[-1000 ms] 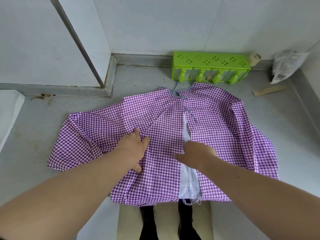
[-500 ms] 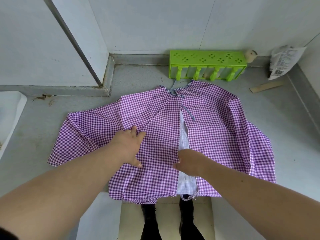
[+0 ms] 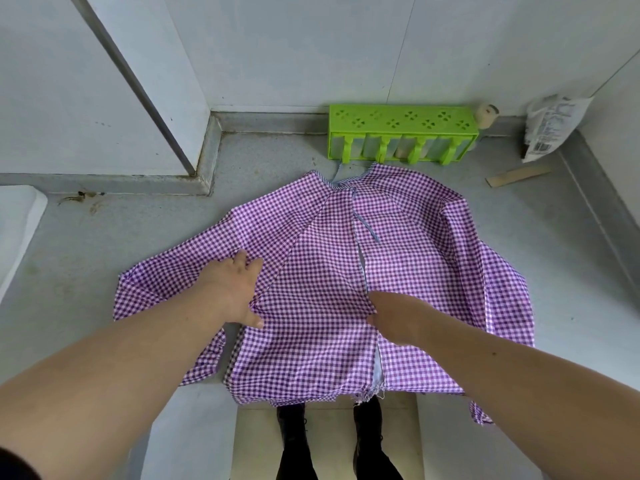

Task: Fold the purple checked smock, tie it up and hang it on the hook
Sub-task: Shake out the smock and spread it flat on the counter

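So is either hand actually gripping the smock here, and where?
Left hand presses flat on the smock. Right hand touches its centre opening; grip cannot be told.

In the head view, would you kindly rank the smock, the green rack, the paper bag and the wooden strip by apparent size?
1. Smock
2. Green rack
3. Paper bag
4. Wooden strip

Both hands (image 3: 232, 292) (image 3: 394, 317) press smock (image 3: 415, 271) flat on counter (image 3: 104, 244).

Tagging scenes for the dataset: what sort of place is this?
Probably a utility or laundry corner indoors. A grey worktop meets plain white wall panels, a green hook rack lies at the back, and the purple smock is spread flat.
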`<state>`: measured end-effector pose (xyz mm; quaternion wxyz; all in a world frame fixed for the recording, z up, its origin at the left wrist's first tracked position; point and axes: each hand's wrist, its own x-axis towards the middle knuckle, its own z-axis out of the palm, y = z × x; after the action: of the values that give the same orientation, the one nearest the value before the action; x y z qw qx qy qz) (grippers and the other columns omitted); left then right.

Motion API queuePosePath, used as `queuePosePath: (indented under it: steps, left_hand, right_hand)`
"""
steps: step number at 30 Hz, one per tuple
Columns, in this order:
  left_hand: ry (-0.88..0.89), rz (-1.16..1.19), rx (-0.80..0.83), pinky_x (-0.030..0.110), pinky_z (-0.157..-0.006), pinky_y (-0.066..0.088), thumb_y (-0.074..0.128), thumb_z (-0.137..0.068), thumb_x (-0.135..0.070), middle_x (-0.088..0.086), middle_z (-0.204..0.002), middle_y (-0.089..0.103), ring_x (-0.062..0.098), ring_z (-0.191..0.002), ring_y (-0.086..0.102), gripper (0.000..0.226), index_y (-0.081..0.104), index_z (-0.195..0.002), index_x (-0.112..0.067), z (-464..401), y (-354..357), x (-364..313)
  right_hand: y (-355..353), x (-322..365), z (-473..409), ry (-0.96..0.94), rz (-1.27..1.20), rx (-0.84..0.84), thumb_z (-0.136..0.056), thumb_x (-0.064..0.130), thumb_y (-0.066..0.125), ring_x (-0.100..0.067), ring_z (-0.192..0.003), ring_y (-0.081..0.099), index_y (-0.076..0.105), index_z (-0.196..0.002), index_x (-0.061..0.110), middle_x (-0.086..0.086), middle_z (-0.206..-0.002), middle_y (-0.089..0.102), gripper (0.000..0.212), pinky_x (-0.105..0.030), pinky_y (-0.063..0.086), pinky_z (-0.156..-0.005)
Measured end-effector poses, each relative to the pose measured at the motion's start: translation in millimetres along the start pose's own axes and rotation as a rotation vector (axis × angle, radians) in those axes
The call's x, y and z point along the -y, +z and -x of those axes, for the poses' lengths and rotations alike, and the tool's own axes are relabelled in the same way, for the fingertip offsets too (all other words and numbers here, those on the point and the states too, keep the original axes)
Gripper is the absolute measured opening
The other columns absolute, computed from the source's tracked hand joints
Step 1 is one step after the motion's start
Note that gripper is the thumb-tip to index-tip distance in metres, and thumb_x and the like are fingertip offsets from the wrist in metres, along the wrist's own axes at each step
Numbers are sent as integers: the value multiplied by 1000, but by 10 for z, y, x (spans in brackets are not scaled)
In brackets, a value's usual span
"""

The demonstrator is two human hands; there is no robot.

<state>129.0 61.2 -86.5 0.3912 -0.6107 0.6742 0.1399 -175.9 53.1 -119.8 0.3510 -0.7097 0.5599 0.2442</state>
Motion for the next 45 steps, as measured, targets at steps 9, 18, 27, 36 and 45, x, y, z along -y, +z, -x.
queuePosePath:
  steps: [9,18,27,36,45]
  left_hand:
    - [465,-72,-222,52,-129,14,62,-84,-79,4,-175,-16,31,-162,2,116,1,-168,-28,66,1,-548]
    - [304,-152,-68,60,-125,27,68,-67,-90,20,-164,-38,50,-156,-18,151,-31,-160,-22,4,148,-1123]
    - [296,-99,-23,66,-122,30,75,-66,-84,14,-165,-41,50,-156,-17,145,-31,-157,-43,-10,129,-1128]
    - [285,-125,-31,61,-119,37,68,-70,-88,15,-169,-33,50,-158,-8,136,-26,-159,-45,23,40,-1161]
    - [234,13,-184,51,-106,50,47,-88,-84,15,-167,21,36,-138,47,110,-10,-166,-30,-83,-275,-1239]
  right_hand:
    - [40,-59,81,-89,-7,-75,-102,41,58,-17,-99,63,56,-131,26,5,-121,68,33,-34,52,-84]
    - [176,-288,413,-648,509,-64,-99,33,62,-18,-128,56,54,-136,31,4,-152,44,37,-41,52,-107]
    - [234,-353,442,-758,490,-83,-99,28,67,-16,-114,62,63,-120,27,4,-137,56,21,-40,57,-99]
    - [330,-275,493,-845,458,-204,-99,40,65,-20,-108,57,59,-118,29,3,-129,55,23,-42,56,-92]
    - [78,-517,227,-118,283,-225,-88,74,60,-25,-161,-6,-2,-166,23,-1,-174,-9,112,-53,8,-130]
